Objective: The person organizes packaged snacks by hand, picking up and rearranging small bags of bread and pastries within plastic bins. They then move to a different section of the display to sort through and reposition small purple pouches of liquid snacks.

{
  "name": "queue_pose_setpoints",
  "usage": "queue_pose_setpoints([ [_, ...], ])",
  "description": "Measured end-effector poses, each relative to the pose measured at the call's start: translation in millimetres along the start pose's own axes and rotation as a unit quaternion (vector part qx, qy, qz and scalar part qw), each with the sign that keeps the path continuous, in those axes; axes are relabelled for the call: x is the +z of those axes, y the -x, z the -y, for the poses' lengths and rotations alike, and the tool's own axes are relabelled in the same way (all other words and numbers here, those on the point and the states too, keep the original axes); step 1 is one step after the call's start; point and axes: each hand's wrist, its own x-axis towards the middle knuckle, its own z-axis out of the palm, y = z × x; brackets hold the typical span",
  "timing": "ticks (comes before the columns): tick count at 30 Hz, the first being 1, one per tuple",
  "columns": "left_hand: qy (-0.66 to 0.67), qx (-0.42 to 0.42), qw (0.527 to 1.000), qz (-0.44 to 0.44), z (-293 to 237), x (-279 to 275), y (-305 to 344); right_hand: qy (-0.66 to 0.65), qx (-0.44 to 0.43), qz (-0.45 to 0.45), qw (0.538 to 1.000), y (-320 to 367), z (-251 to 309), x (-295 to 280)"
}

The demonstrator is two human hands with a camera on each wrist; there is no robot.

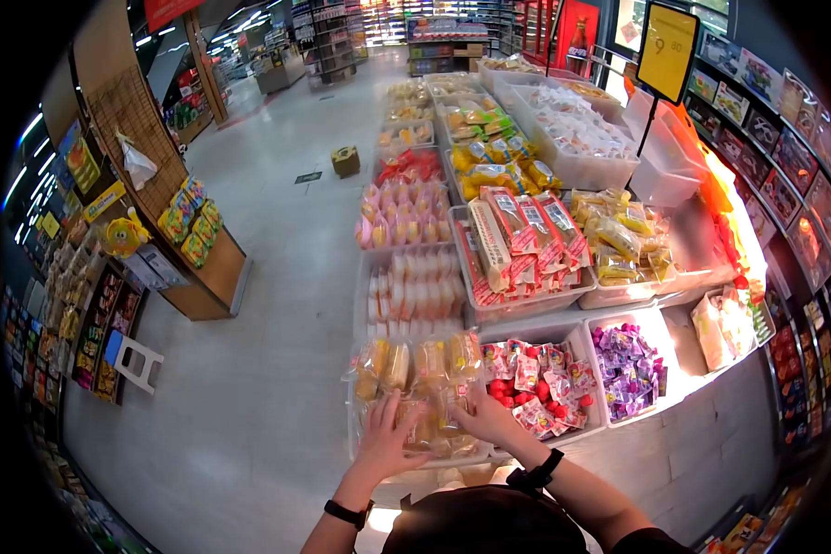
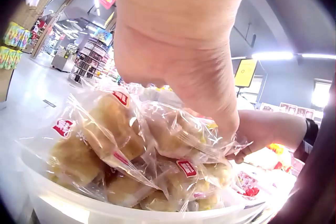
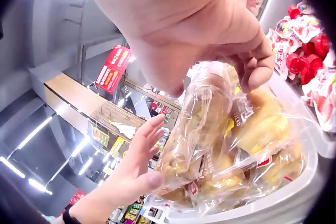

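Note:
Clear-wrapped bread packages (image 1: 429, 355) (image 2: 113, 129) (image 3: 262, 124) fill a white plastic bin (image 2: 79, 205) (image 3: 310, 169). My left hand (image 1: 388, 441) (image 2: 178, 50) (image 3: 131, 174) is over the bin's near left part, fingers spread and holding nothing; whether they touch the wrappers is unclear. At the right side of the bin, my right hand (image 1: 491, 423) (image 2: 268, 129) (image 3: 194, 40) has its fingers curled at a wrapped bread package (image 3: 207, 103) and grips it, the thumb on the other side. The right fingertips are partly hidden by plastic.
Right of the bread stand bins of red-and-white packets (image 1: 535, 388) and purple packets (image 1: 630, 369). Further bins of snacks run behind, with a yellow price sign (image 1: 667, 54) above. Floor aisle and a stool (image 1: 137, 360) lie to the left.

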Motion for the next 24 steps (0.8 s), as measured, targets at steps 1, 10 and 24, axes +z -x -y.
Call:
queue_pose_setpoints([
  [1, -0.007, -0.028, 1.000, 0.004, 2, -3, 3, -0.012, -0.017, -0.007, 1.000, 1, -1, -1],
  [10, -0.022, -0.101, 0.992, -0.075, 30, 3, 21, -0.052, -0.032, 0.051, 0.997, 19, 14, -19],
  [24, 0.091, -0.123, 0.987, -0.039, 130, 15, -39, 0.112, -0.206, -0.067, 0.970, -25, 70, -28],
])
